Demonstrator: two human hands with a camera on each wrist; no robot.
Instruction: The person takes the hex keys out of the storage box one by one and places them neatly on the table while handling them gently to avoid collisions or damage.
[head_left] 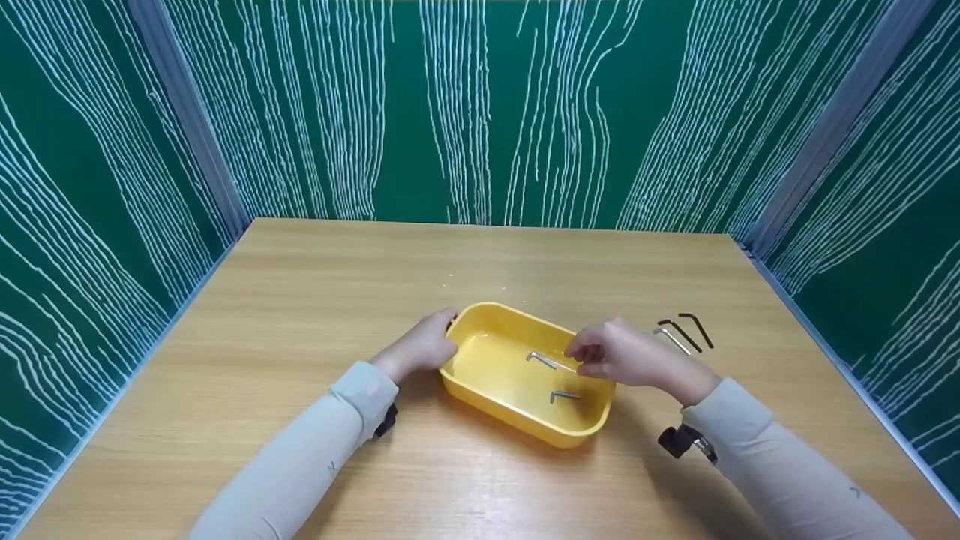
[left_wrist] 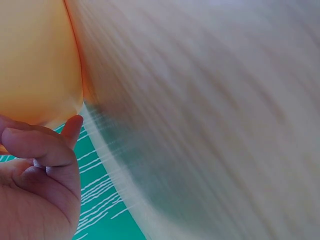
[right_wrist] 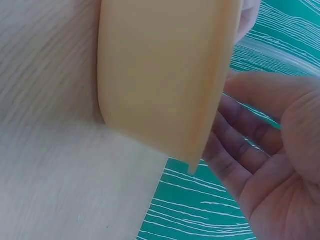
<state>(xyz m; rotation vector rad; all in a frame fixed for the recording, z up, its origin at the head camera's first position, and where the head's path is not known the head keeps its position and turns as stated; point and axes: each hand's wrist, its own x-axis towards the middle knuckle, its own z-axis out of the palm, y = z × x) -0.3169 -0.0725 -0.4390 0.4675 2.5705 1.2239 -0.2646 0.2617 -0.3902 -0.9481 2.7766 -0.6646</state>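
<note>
A yellow plastic tub (head_left: pixel 495 409) stands slightly turned on the wooden table. My left hand (head_left: pixel 424 345) grips its left end, thumb over the rim; the left wrist view shows bent fingers (left_wrist: pixel 40 145) against the tub's wall. Two silver hex keys lie on its floor, one hex key (head_left: pixel 541 360) farther back and another hex key (head_left: pixel 564 395) nearer the front. Over the tub's right part hangs my right hand (head_left: pixel 619 352), fingers bent and thumb below them. A thin pale streak shows by its fingertips; I cannot tell whether they hold it. The tub's wall hides those fingertips in the right wrist view.
Right of the tub, beyond my right hand, lie a silver hex key (head_left: pixel 675 341), a black hex key (head_left: pixel 684 334) and another black hex key (head_left: pixel 699 330). Green walls with white wavy lines (head_left: pixel 525 112) border the wooden table (head_left: pixel 360 262).
</note>
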